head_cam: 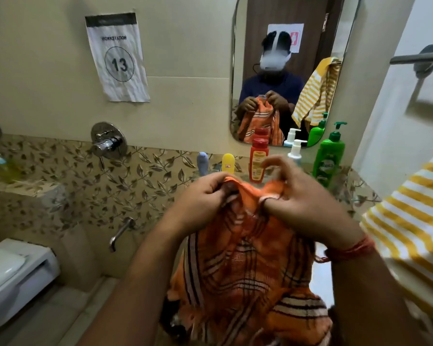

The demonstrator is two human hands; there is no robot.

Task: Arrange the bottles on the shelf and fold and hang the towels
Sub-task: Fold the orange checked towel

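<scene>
An orange towel (245,265) with dark and white stripes hangs in front of me, held up by its top edge. My left hand (203,198) pinches the left part of that edge, and my right hand (300,196) pinches the right part. Behind my hands, on the glass shelf (345,171), stand a grey-blue bottle (202,163), a yellow bottle (228,163), a red bottle (258,159), a white pump bottle (295,149) and a green pump bottle (329,158). A yellow-and-white striped towel (410,221) hangs at the right.
A metal towel bar (418,58) is mounted on the right wall, above the striped towel. A mirror (285,46) hangs over the shelf. A toilet (13,273) sits at the lower left, with a wall tap (120,233) and shower mixer (108,141) beside it.
</scene>
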